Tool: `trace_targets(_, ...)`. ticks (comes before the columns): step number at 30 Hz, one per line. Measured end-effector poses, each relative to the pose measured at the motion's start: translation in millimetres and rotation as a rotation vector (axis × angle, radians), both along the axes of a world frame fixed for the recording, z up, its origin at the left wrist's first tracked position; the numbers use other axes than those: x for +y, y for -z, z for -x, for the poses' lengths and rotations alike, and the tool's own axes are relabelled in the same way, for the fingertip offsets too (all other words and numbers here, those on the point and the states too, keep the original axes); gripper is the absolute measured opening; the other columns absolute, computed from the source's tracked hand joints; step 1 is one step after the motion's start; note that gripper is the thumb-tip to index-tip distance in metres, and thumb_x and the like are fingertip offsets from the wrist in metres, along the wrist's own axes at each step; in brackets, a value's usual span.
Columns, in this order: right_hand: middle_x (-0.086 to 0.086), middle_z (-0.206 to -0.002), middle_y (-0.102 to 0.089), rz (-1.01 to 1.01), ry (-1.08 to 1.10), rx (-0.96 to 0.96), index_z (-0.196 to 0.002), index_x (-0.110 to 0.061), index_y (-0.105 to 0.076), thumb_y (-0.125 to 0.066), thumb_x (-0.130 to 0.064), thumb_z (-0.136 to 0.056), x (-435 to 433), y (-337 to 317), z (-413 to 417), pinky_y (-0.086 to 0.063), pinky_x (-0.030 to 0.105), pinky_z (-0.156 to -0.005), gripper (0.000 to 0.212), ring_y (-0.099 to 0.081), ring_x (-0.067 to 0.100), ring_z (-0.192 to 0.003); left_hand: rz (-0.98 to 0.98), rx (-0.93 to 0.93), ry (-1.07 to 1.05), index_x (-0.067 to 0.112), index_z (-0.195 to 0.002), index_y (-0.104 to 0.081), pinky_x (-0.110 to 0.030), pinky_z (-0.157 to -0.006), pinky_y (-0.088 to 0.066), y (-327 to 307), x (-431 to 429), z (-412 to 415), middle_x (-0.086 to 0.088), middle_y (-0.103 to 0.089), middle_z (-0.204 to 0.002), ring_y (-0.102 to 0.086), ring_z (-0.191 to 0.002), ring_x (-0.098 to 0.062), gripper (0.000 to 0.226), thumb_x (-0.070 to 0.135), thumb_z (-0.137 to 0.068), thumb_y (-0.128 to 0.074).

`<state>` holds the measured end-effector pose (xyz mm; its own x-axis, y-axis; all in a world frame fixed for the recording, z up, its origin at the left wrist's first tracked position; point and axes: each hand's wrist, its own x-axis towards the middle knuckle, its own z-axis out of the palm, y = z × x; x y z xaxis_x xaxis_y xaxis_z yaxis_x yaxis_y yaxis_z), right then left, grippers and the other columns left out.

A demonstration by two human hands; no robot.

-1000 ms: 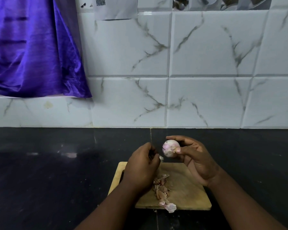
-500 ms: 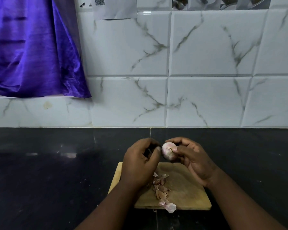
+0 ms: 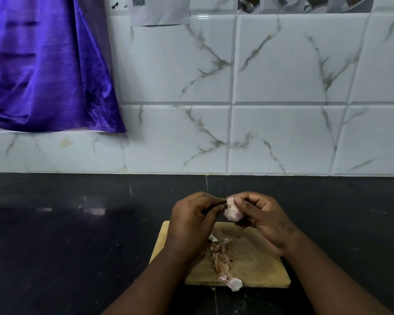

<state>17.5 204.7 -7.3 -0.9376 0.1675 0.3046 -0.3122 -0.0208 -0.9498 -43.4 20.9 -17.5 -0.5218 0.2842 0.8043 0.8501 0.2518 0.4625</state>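
Observation:
A small pale pink onion (image 3: 232, 213) is held above the far edge of a wooden cutting board (image 3: 259, 264). My right hand (image 3: 264, 219) grips it from the right, thumb on top and fingers curled beneath. My left hand (image 3: 191, 221) is curled just left of it, thumb and forefinger pinching the skin at the onion's top. A thin dark thing shows inside the left fingers; I cannot tell what it is. A pile of brown and pink peels (image 3: 221, 258) lies on the board below the hands.
The board sits on a black stone counter (image 3: 66, 235) that meets a white marble-tiled wall (image 3: 282, 133). A purple cloth (image 3: 43, 71) hangs at the upper left. One pale peel (image 3: 233, 284) overhangs the board's near edge.
My left hand has risen from the board and closed in on the onion, its fingertips now at the onion's top. My right hand turned the onion slightly and brought it leftward.

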Motion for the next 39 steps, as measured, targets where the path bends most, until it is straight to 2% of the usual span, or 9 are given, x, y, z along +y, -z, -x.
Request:
trace_targets(6,0.022,-0.094,-0.077,-0.025,0.021,0.000,-0.105,-0.001,-0.077,-0.068,-0.031,-0.085,-1.4,-2.0,-1.2,-0.055,0.033,-0.061,0.037,-0.068,0.028,-0.079,-0.033,-0.072,0.028,0.021,-0.099,-0.085,-0.016,-0.077,-0.058,2.9,1.5,3.0,0.013,-0.079,-0.093,-0.073,-0.088,0.001,0.016,0.009,-0.088,-0.082)
trace_targets(11,0.028,-0.095,-0.075,-0.014,0.029,-0.001,-0.099,-0.003,-0.080,-0.070,-0.033,-0.084,-2.1,-1.7,-2.0,-0.053,0.039,-0.067,0.035,-0.067,0.033,-0.081,-0.047,-0.213,0.096,0.019,-0.102,-0.085,-0.027,-0.080,-0.062,5.9,1.8,2.5,0.011,-0.081,-0.094,-0.075,-0.091,-0.002,0.018,0.007,-0.090,-0.080)
trace_targets(13,0.027,-0.095,-0.076,-0.019,0.036,-0.003,-0.098,-0.004,-0.080,-0.070,-0.034,-0.083,-3.2,-2.2,-2.1,-0.054,0.037,-0.064,0.035,-0.067,0.033,-0.081,-0.045,-0.224,0.092,0.020,-0.102,-0.086,-0.029,-0.079,-0.063,5.9,1.7,2.5,0.011,-0.081,-0.093,-0.075,-0.090,-0.002,0.019,0.007,-0.090,-0.079)
trace_targets(17,0.030,-0.096,-0.074,-0.033,0.037,0.001,-0.100,0.000,-0.078,-0.069,-0.032,-0.084,-4.3,-3.4,-2.4,-0.054,0.030,-0.058,0.037,-0.065,0.032,-0.080,-0.032,-0.199,0.075,0.020,-0.102,-0.086,-0.030,-0.079,-0.063,6.5,1.4,2.8,0.010,-0.081,-0.094,-0.075,-0.089,-0.001,0.019,0.007,-0.089,-0.080)
trace_targets(21,0.030,-0.096,-0.073,-0.041,0.033,0.007,-0.095,-0.005,-0.080,-0.069,-0.033,-0.082,-4.5,-3.9,-4.0,-0.056,0.027,-0.057,0.033,-0.066,0.029,-0.079,0.012,-0.117,0.041,0.021,-0.103,-0.085,-0.027,-0.078,-0.062,5.7,0.5,1.5,0.010,-0.080,-0.094,-0.074,-0.088,-0.001,0.019,0.009,-0.089,-0.081)
trace_targets(26,0.021,-0.095,-0.077,-0.049,0.023,0.016,-0.088,-0.014,-0.082,-0.071,-0.034,-0.078,-7.1,-4.3,-4.8,-0.057,0.027,-0.057,0.025,-0.071,0.022,-0.077,0.035,-0.057,-0.022,0.020,-0.101,-0.084,-0.026,-0.075,-0.061,3.9,-0.4,0.7,0.010,-0.080,-0.093,-0.072,-0.085,-0.001,0.015,0.012,-0.089,-0.080)
trace_targets(32,0.020,-0.093,-0.077,-0.007,0.058,0.004,-0.095,-0.006,-0.081,-0.070,-0.036,-0.079,-3.3,-5.7,-3.3,-0.055,0.026,-0.054,0.035,-0.068,0.022,-0.076,0.000,-0.078,0.019,0.022,-0.107,-0.084,-0.026,-0.081,-0.062,4.1,3.0,-4.0,0.010,-0.081,-0.099,-0.073,-0.093,0.001,0.019,0.012,-0.091,-0.079)
trace_targets(35,0.024,-0.093,-0.076,-0.044,0.057,0.015,-0.093,-0.008,-0.080,-0.071,-0.036,-0.078,-3.0,-3.3,-1.5,-0.055,0.026,-0.054,0.034,-0.068,0.027,-0.077,0.023,-0.056,-0.019,0.021,-0.104,-0.084,-0.027,-0.078,-0.062,4.2,2.0,-3.1,0.009,-0.081,-0.096,-0.074,-0.088,-0.001,0.016,0.014,-0.091,-0.080)
trace_targets(39,0.020,-0.092,-0.078,-0.092,0.052,0.026,-0.094,-0.007,-0.080,-0.072,-0.036,-0.078,-2.5,-1.9,-0.7,-0.055,0.025,-0.055,0.034,-0.069,0.023,-0.075,0.074,-0.031,-0.069,0.023,-0.100,-0.084,-0.026,-0.072,-0.060,2.5,1.7,-2.6,0.011,-0.080,-0.091,-0.072,-0.082,-0.002,0.014,0.016,-0.089,-0.080)
